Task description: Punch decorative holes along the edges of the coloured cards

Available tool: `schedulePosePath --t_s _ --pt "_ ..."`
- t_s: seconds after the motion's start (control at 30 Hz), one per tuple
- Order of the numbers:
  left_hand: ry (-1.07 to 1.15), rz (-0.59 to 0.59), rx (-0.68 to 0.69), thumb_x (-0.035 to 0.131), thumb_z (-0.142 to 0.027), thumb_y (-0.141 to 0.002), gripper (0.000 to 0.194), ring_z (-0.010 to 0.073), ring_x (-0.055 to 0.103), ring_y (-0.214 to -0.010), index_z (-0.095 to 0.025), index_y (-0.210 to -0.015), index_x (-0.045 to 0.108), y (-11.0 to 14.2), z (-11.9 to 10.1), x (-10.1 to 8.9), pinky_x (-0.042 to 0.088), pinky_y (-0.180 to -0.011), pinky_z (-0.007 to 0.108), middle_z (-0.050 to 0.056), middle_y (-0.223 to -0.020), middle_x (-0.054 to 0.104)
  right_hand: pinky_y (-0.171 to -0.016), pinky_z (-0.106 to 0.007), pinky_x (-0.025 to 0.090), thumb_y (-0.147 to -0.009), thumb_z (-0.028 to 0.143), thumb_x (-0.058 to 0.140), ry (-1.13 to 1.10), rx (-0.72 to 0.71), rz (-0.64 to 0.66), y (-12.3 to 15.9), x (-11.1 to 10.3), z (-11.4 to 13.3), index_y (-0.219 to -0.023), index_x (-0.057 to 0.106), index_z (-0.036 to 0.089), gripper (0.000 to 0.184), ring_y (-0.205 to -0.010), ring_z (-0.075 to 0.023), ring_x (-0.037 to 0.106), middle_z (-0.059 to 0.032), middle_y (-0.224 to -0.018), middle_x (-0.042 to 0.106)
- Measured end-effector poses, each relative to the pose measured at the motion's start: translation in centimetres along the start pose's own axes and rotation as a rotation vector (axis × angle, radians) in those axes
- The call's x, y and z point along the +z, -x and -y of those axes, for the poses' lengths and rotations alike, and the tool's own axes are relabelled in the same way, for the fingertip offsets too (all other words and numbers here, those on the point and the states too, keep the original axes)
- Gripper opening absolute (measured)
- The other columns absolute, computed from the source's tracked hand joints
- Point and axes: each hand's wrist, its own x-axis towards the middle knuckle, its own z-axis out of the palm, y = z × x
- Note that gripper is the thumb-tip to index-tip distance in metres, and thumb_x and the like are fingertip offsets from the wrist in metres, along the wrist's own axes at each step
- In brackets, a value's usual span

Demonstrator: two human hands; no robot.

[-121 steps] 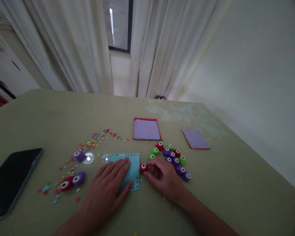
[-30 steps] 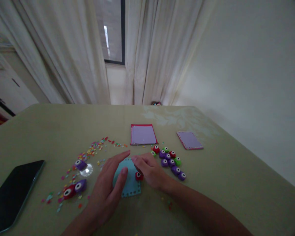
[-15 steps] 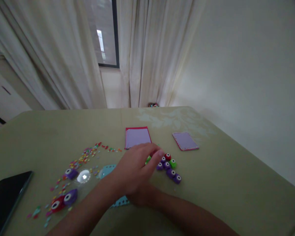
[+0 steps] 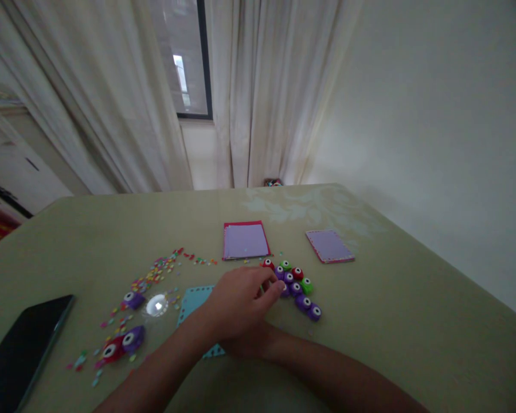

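My left hand (image 4: 243, 298) reaches across the middle of the table, palm down, its fingers bent and the thumb apart from them. Its thumb tip is at the near left edge of a cluster of small purple balls (image 4: 296, 288) with round white eyes; whether it touches one I cannot tell. Red (image 4: 297, 273) and green (image 4: 307, 285) eyed balls sit among them. Beneath my left wrist my right hand (image 4: 249, 342) is crossed under, its fingers hidden. A light blue card (image 4: 194, 298) with dark dots along its edge lies partly under both hands.
Left of the hands are a clear round dish (image 4: 157, 306), more purple (image 4: 133, 339) and red eyed balls (image 4: 112, 350) and scattered confetti pieces (image 4: 157, 272). A dark phone (image 4: 28, 347) lies at the left. Farther back are two lilac, red-edged cards (image 4: 246, 241) (image 4: 329, 245).
My left hand has drawn slightly back toward me, uncovering a red and a green ball behind the fingers. The whole view has shifted a little. My right hand stays crossed underneath.
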Motion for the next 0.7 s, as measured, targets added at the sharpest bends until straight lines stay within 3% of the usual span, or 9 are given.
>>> schedulePosePath --t_s 0.13,0.23,0.27,0.33,0.4,0.47,0.53,0.63,0.7 --pt "0.109 -0.193 0.044 0.045 -0.041 -0.113 0.032 0.0208 0.072 -0.100 -0.024 -0.110 0.073 1.9 -0.8 -1.3 0.055 -0.091 0.034 0.003 -0.108 0.079 -0.059 -0.033 0.050 -0.103 0.054 0.065 0.015 -0.085 0.104 1.2 -1.7 -1.7 -0.081 0.074 0.024 0.039 -0.077 -0.0240 0.070 -0.0062 -0.069 0.060" --pt "0.164 -0.535 -0.002 0.048 -0.039 -0.113 0.029 0.0218 0.071 -0.111 -0.026 -0.128 0.068 5.3 0.5 -1.8 0.055 -0.097 0.036 0.006 -0.123 0.076 -0.056 -0.028 0.044 -0.108 0.048 0.059 -0.004 -0.171 0.352 0.7 -5.1 -3.2 -0.066 0.064 0.021 0.050 -0.060 -0.0161 0.057 0.0002 -0.060 0.054" --pt "0.138 -0.598 -0.042 0.048 -0.039 -0.113 0.029 0.0218 0.072 -0.109 -0.026 -0.129 0.067 6.7 1.5 -1.6 0.056 -0.094 0.036 0.006 -0.122 0.076 -0.055 -0.026 0.042 -0.110 0.045 0.054 -0.038 -0.203 0.517 0.4 -6.5 -3.7 -0.066 0.061 0.019 0.051 -0.059 -0.0140 0.054 0.0018 -0.060 0.053" --pt "0.028 -0.540 -0.075 0.048 -0.039 -0.113 0.029 0.0228 0.073 -0.110 -0.026 -0.130 0.067 9.7 3.9 -0.7 0.058 -0.093 0.036 0.007 -0.122 0.077 -0.058 -0.025 0.039 -0.109 0.039 0.057 0.004 -0.239 0.538 -0.1 -8.8 -4.3 -0.074 0.064 0.017 0.041 -0.061 -0.0127 0.051 0.0035 -0.065 0.054" --pt "-0.152 -0.408 0.001 0.054 -0.039 -0.111 0.031 0.0246 0.072 -0.119 -0.029 -0.138 0.066 12.4 6.6 0.8 0.058 -0.100 0.040 0.006 -0.133 0.075 -0.069 -0.025 0.044 -0.103 0.036 0.069 0.118 -0.339 0.590 0.0 -10.5 -4.9 -0.097 0.073 0.017 0.021 -0.075 -0.0151 0.059 0.0007 -0.083 0.064" --pt "-0.344 -0.363 0.112 0.058 -0.037 -0.108 0.038 0.0264 0.072 -0.124 -0.032 -0.145 0.063 14.5 8.7 2.4 0.058 -0.104 0.043 0.004 -0.143 0.072 -0.082 -0.028 0.048 -0.101 0.034 0.074 0.245 -0.449 0.684 0.6 -11.5 -5.7 -0.116 0.075 0.020 0.021 -0.094 -0.0189 0.065 -0.0041 -0.105 0.069" --pt "-0.458 -0.347 0.151 0.061 -0.037 -0.106 0.042 0.0267 0.071 -0.127 -0.033 -0.148 0.062 15.7 10.0 3.7 0.060 -0.104 0.043 0.004 -0.149 0.069 -0.090 -0.030 0.050 -0.104 0.029 0.070 0.370 -0.472 0.708 1.4 -12.2 -6.7 -0.119 0.076 0.022 0.018 -0.103 -0.0215 0.066 -0.0072 -0.115 0.069" --pt "-0.527 -0.332 0.149 0.061 -0.038 -0.107 0.045 0.0263 0.070 -0.131 -0.033 -0.151 0.061 16.5 10.4 4.8 0.060 -0.106 0.044 0.003 -0.153 0.066 -0.094 -0.035 0.052 -0.100 0.015 0.066 0.529 -0.340 0.532 2.1 -13.2 -7.3 -0.116 0.077 0.019 0.019 -0.106 -0.0247 0.066 -0.0108 -0.116 0.068" --pt "-0.539 -0.339 0.149 0.060 -0.038 -0.107 0.046 0.0258 0.070 -0.132 -0.033 -0.153 0.059 16.6 10.4 5.1 0.060 -0.107 0.044 0.003 -0.154 0.065 -0.096 -0.037 0.053 -0.097 0.013 0.068 0.510 -0.287 0.439 2.6 -13.8 -6.1 -0.119 0.075 0.018 0.024 -0.106 -0.0256 0.067 -0.0119 -0.118 0.068"
